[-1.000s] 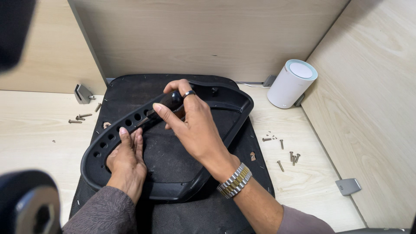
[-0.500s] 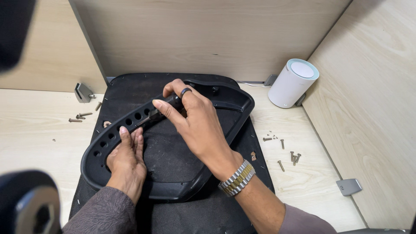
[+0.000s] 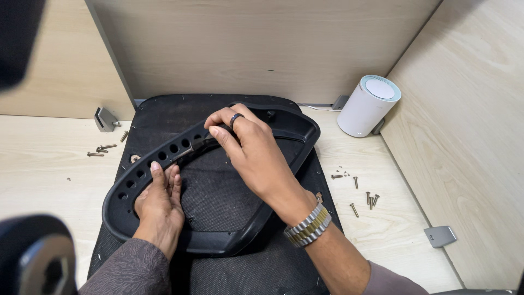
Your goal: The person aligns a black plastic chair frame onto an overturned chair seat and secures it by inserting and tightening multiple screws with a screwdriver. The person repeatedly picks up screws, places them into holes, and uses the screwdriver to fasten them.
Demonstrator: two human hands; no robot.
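Note:
A black plastic frame point(image 3: 289, 128) with a row of round holes along its left side lies on a black fabric pad point(image 3: 164, 112) on a pale wooden desk. My left hand point(image 3: 159, 203) rests flat inside the frame near its lower left rim, fingers together, pressing on it. My right hand point(image 3: 248, 150), with a dark ring and a metal wristwatch, grips a screwdriver point(image 3: 188, 151) whose metal shaft points at the holed rim. The tool's handle is hidden in my fist.
Loose screws lie left of the pad point(image 3: 101, 148) and at the right point(image 3: 363, 198). A white cylinder point(image 3: 368, 106) stands at the back right. Metal brackets sit at the back left point(image 3: 105, 118) and front right point(image 3: 440, 236). Wooden partitions enclose the desk. A dark blurred object point(image 3: 33, 257) fills the lower left.
My right hand has shifted slightly toward the holed rim with the screwdriver. My left hand has stayed in place on the frame.

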